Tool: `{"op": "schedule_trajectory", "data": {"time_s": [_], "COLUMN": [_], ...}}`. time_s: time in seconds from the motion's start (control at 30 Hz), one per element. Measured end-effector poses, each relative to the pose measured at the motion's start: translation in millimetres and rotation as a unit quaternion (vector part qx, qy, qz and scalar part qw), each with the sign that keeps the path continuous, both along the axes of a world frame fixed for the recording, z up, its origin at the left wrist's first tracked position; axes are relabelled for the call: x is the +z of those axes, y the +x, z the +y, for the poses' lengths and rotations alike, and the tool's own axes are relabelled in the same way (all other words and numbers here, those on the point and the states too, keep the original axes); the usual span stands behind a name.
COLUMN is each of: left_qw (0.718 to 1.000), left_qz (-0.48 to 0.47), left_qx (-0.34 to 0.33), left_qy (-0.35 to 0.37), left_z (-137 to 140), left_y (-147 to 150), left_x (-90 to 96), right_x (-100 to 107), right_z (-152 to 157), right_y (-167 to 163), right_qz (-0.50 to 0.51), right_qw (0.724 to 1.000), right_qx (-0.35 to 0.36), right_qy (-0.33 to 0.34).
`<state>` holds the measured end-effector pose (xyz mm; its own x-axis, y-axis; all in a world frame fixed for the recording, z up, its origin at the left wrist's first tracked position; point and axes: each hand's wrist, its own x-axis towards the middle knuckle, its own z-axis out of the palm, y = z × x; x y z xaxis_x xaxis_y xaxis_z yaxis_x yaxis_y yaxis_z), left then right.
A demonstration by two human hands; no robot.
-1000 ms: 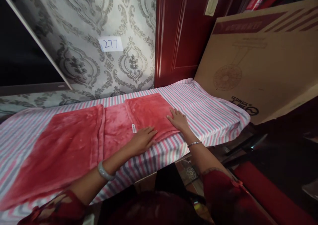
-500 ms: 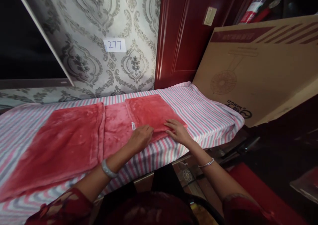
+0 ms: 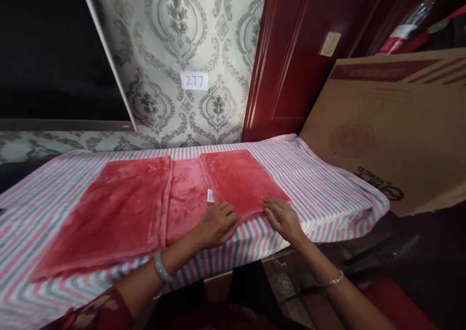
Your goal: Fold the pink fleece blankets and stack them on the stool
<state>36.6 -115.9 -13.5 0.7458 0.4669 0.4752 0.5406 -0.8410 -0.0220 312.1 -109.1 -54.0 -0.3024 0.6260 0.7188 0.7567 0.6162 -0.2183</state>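
On striped cloth (image 3: pixel 309 179) below wallpaper (image 3: pixel 185 34): red blanket (image 3: pixel 186 194); fingers (image 3: pixel 225 210) at near edge, grip unclear.

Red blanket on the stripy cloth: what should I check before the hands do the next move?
1. Red blanket on the striped cloth: ok, it lies on top.
2. Right fold lying flat: ok, it looks smooth.
3. Side folds meeting: not ok, a paler middle strip shows between them.
4. Left hand and right hand at the right fold's near edge: ok.
5. Fingers pinching the fabric: cannot tell.
6. White tag uncovered: ok.
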Motion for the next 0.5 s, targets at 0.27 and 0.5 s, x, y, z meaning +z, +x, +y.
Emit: {"op": "schedule_trajectory", "data": {"time_s": [0.27, 0.5], "left_qw": [0.98, 0.966], "left_qz": [-0.027, 0.023], "left_qx": [0.158, 0.189], "left_qy": [-0.118, -0.174], "left_z": [5, -9], "left_y": [13, 8], "left_x": [7.0, -21.5], "right_x": [37, 1], "right_z": [61, 61], "right_y": [-40, -43], "right_qz": [-0.121, -0.195], "right_qw": [0.98, 0.945], "right_qx": [-0.12, -0.15], "right_qy": [-0.106, -0.214]}}
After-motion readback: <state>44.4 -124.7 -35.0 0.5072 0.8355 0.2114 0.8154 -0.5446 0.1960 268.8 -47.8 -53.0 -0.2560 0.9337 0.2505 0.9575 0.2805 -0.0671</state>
